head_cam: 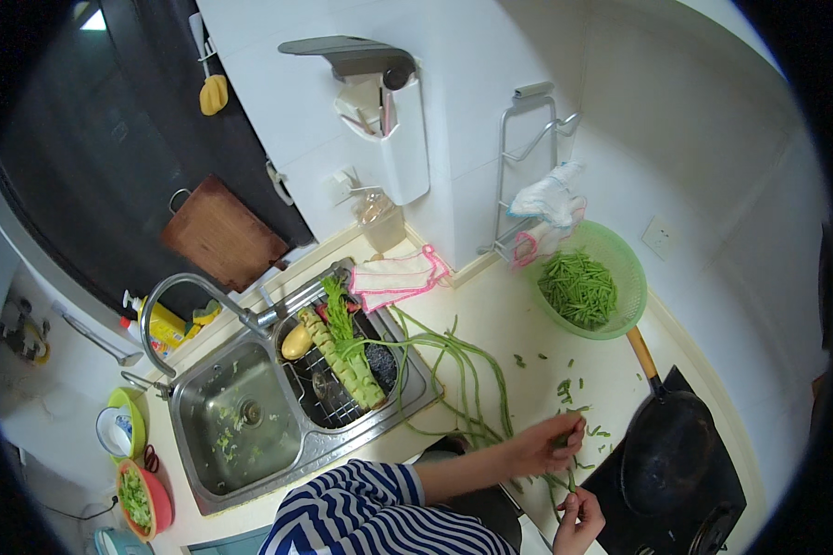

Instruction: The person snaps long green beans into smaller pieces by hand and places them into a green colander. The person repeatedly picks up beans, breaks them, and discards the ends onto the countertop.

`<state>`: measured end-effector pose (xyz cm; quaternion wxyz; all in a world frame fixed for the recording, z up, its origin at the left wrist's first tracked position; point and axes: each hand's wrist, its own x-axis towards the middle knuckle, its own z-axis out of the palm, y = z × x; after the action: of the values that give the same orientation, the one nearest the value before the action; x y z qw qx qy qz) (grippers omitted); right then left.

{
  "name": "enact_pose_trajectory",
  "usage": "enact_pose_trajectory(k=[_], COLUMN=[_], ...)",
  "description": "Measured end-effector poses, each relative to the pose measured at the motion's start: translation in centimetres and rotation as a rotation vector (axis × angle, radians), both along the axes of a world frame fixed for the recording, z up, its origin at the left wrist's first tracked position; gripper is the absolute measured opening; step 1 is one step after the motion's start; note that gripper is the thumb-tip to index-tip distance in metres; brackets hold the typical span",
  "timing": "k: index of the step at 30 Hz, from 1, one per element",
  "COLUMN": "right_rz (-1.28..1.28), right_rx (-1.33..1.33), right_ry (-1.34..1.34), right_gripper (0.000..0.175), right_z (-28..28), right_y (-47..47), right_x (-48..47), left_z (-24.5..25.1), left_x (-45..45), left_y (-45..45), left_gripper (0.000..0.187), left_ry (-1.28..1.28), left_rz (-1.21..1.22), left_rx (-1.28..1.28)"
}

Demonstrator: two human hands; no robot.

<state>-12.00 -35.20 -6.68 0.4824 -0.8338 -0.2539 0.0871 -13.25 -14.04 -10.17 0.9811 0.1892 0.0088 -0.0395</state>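
Observation:
Over the counter, my left hand has its fingers curled, with a bit of green just visible among them. Just below it, my right hand pinches a yardlong bean between thumb and fingers, and the bean's upper end reaches towards my left hand. More long beans trail from the sink edge across the counter and pass under my left forearm. Short trimmed bean bits lie scattered beyond my hands. Farther off, a green plastic colander holds many cut bean pieces.
A black wok with a wooden handle sits on the cooktop at right. The double sink holds vegetable scraps; its rack bears a stem lettuce and a potato. A pink-edged cloth and a red bowl are nearby.

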Motion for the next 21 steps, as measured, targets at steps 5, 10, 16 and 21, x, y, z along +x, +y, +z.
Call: enact_pose_trajectory(k=[5,10,16,21], right_rz=[0.055,-0.019,0.022,0.033], right_rx=[0.029,-0.016,-0.047,-0.072], right_ry=[0.019,0.149,-0.037,-0.075], right_gripper=[0.018,0.014,0.021,0.025], right_z=[0.8,1.7,1.6,2.3], right_y=[0.0,1.0,0.5,-0.1], right_x=[0.1,0.5,0.7,1.0], left_z=[0.9,1.2,0.8,0.8], left_x=[0.5,-0.2,-0.8,-1.1], left_y=[2.7,1.0,0.5,0.5], left_gripper=[0.039,0.049,0.048,0.034], left_ry=[0.059,0.08,0.046,0.071], left_rz=[-0.198,-0.628,-0.787,-0.718], left_rx=[0.732,0.905,0.799,0.595])
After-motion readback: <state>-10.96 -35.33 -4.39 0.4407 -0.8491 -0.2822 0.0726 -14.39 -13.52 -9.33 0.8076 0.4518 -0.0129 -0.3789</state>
